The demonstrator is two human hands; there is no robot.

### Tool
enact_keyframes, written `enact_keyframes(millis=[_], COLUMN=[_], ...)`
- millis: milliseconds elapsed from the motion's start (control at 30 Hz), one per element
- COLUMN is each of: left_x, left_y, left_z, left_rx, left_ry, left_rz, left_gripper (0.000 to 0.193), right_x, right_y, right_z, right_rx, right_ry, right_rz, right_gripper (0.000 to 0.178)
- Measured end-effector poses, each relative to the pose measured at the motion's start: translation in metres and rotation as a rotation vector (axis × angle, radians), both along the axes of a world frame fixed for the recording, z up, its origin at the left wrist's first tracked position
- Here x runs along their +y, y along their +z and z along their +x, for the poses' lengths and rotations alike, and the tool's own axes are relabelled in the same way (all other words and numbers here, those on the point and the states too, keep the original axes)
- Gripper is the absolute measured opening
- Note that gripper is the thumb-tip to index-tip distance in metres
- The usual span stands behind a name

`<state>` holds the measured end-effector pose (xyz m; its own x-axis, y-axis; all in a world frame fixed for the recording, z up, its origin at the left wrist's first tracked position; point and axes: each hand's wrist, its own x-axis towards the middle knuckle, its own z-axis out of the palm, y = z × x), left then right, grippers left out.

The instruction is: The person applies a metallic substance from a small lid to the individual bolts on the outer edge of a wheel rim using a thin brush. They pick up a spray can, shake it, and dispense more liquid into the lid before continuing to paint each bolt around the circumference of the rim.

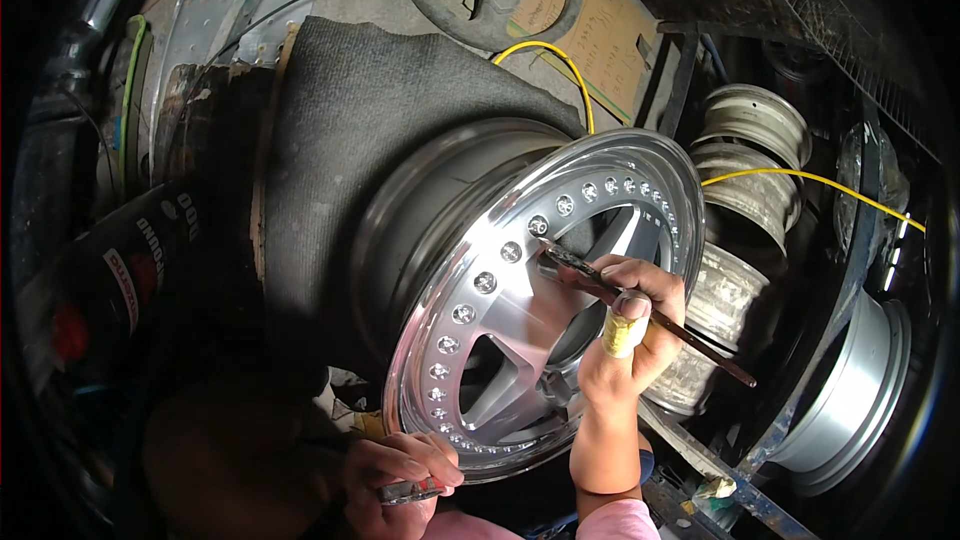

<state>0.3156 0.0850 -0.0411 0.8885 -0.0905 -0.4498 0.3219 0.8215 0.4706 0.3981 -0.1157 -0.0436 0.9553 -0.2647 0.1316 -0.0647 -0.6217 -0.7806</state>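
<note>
A silver multi-spoke wheel rim (560,312) with a polished lip stands tilted before me, a ring of bolt recesses around its face. In my right hand (640,315) is a slim dark paintbrush (720,362), held like a pen, its tip at or close to a bolt recess on the upper left of the ring. Yellow tape (625,333) is wrapped round the thumb. Low in the picture, my left hand (400,475) grips a small shiny object (410,490) with red on it, beside the rim's lower edge. Its kind is unclear.
Grey carpet (345,110) lies beneath and behind the rim. Several worn rims (745,175) are stacked in a metal rack at the right, with a silver rim (840,400) nearby. A yellow hose (570,62) runs behind. Cardboard (600,50) lies at the back.
</note>
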Motion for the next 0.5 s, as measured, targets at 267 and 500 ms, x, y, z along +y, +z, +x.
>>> enact_keyframes(millis=[267,500], left_x=[0.0024,0.0048], left_y=[0.0014,0.0033], left_z=[0.0015,0.006], left_rx=[0.022,0.019], left_ry=[-0.01,-0.044], left_rz=[-0.057,-0.036], left_gripper=[0.029,0.017], right_x=[0.0052,0.0082], right_y=[0.0007,0.0007], right_z=[0.0008,0.001], right_rx=[-0.013,-0.005], right_ry=[-0.025,-0.059], right_rz=[-0.005,0.031], right_gripper=[0.037,0.035])
